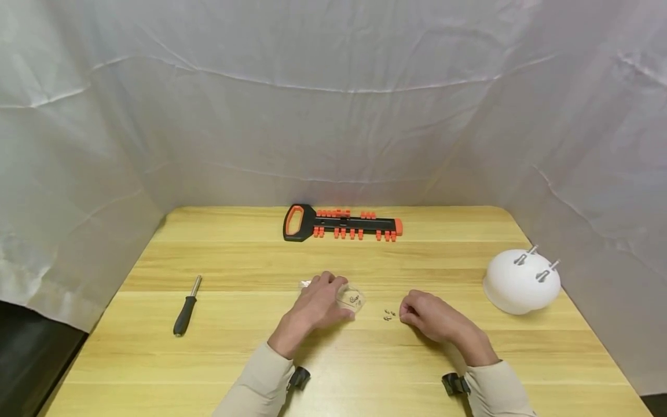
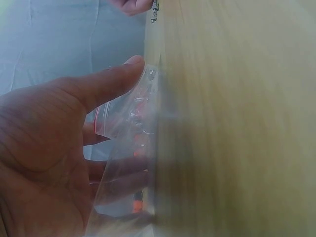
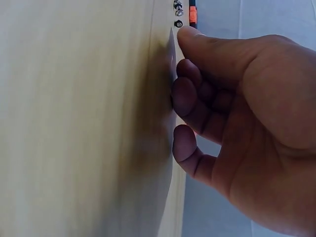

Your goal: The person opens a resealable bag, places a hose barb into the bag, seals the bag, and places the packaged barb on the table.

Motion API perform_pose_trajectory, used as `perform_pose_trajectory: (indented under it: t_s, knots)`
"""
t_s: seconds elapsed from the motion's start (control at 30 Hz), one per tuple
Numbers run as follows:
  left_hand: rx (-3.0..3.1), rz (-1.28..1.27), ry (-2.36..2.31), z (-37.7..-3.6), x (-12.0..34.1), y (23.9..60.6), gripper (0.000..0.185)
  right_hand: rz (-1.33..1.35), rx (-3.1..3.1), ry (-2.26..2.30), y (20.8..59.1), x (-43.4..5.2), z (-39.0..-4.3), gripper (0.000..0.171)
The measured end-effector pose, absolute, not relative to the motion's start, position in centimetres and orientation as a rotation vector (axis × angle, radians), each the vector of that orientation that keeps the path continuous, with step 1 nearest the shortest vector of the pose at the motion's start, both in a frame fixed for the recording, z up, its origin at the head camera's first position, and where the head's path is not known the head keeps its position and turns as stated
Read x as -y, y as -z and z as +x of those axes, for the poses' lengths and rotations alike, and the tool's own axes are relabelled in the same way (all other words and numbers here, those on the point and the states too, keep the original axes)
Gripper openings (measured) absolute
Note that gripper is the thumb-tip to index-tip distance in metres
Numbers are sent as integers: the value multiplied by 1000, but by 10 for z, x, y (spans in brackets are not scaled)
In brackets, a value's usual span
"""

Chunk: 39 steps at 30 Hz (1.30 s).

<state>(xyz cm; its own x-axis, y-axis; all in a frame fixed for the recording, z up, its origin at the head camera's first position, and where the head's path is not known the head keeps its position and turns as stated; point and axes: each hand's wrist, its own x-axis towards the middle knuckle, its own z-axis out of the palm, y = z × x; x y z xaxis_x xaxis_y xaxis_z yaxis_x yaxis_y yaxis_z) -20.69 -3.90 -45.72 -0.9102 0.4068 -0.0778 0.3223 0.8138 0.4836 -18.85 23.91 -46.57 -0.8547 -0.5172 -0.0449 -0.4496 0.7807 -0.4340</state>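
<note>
In the head view my left hand [image 1: 319, 304] lies over a clear plastic zip bag [image 1: 348, 296], which has a few small dark metal pieces inside. The left wrist view shows that zip bag [image 2: 123, 153] gripped between the thumb and the spread fingers, which show through the plastic. To the right of the bag, several small screws [image 1: 388, 315] lie loose on the wooden table [image 1: 359, 370]. Beside those screws rests my right hand [image 1: 429, 315], its fingers loosely curled and nothing visible in them. Its thumb tip comes close to the screws [image 3: 178, 15] in the right wrist view.
A black-handled screwdriver-like tool [image 1: 186, 310] lies at the left. Toward the back edge is a black rack with orange clips and a loop handle [image 1: 354, 223]. On the right stands a white rounded dome [image 1: 521, 284] with two metal toggle-like fittings. Grey sheeting [image 1: 333, 127] surrounds the table.
</note>
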Motion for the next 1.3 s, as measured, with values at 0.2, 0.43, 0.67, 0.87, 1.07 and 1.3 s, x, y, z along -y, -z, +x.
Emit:
perform_pose_trajectory:
  t_s: [0.2,0.43,0.67,0.87,1.07,1.3]
  knots:
    - [-2821,575,-704,-207,39,457,71,-789,-2839,649,467,-232,-192,12]
    - [-2830,567,-709,-206,39,458,71,-789,-2841,699,462,-213,-201,9]
    - [-2839,584,-690,-206,39,458,70,-794,-2822,745,461,-193,-208,8]
    - [-2850,593,-655,-206,39,458,71,-791,-2829,766,465,-177,-213,5]
    - [-2851,588,-636,-207,39,458,72,-790,-2813,739,466,-166,-214,6]
    - [-2848,584,-641,-207,38,458,72,-781,-2813,708,465,-159,-215,6]
